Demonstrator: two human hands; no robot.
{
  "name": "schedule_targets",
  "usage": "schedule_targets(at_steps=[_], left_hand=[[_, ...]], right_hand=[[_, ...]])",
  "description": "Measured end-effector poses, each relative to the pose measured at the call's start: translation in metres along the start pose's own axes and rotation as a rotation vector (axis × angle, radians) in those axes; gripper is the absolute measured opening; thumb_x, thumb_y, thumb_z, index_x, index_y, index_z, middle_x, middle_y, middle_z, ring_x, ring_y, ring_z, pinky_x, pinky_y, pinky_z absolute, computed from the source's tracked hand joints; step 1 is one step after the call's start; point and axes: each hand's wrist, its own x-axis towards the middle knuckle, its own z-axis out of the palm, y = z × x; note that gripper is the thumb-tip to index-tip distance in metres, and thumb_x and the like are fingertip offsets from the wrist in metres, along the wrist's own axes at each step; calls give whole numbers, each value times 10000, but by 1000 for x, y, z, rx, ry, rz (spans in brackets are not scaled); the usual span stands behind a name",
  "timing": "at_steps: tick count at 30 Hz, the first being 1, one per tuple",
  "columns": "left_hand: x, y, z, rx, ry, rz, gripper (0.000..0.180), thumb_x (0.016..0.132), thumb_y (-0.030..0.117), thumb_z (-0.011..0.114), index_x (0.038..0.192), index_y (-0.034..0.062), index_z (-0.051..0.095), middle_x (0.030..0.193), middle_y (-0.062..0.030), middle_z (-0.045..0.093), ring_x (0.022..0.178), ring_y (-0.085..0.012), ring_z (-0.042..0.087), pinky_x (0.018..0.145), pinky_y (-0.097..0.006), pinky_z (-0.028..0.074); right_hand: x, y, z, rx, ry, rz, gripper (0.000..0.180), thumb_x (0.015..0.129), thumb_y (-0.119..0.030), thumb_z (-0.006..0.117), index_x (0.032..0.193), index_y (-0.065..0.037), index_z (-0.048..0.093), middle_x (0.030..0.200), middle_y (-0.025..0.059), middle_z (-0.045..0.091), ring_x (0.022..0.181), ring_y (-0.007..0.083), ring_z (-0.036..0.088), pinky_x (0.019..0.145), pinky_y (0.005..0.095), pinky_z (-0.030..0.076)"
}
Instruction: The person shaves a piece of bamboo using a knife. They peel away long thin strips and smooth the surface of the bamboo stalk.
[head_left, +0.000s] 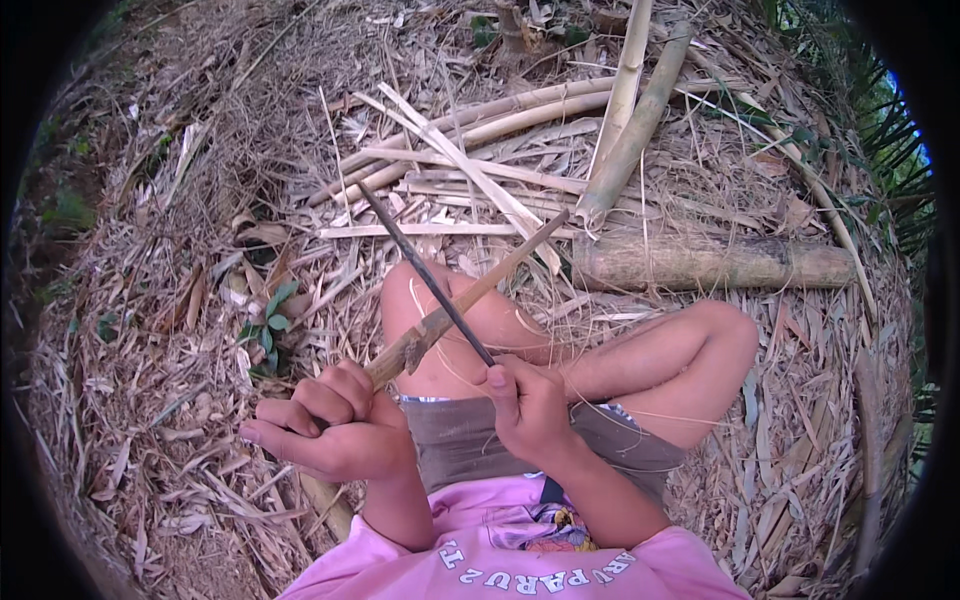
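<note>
My left hand is closed round the thick end of a tan bamboo stick, which has a rough node and tapers away to the upper right. In my right hand is a long, narrow dark blade, seen nearly edge-on; its handle is hidden in the fist. The blade slants up to the left and crosses over the stick just beyond the node. Both are above my bent legs. Thin pale shavings lie on my legs and shorts.
Split bamboo strips lie crisscrossed ahead of my legs. A thick bamboo log lies to their right, with upright-leaning bamboo poles behind its left end. A small green plant grows at the left. Dry leaves and husks cover the ground.
</note>
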Motion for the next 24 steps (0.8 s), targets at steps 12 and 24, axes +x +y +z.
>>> schedule_targets(at_steps=[12, 24], left_hand=[[-9, 5, -17, -105, -276, -18, 483, 1077, 488, 180, 709, 183, 253, 449, 35, 178, 376, -87, 100, 381, -256, 159], [-18, 10, -7, -182, -409, -32, 504, 1077, 485, 160, 694, 174, 267, 448, 36, 186, 374, -100, 105, 384, -269, 158]], right_hand=[[-10, -1, -11, 299, -71, 138, 540, 1071, -390, 381, 812, 13, 629, 578, -29, 459, 500, 55, 419, 467, 266, 326], [-15, 19, -5, -18, -84, 85, 538, 1070, -396, 379, 833, 20, 625, 578, 12, 479, 507, 95, 456, 490, 292, 369]])
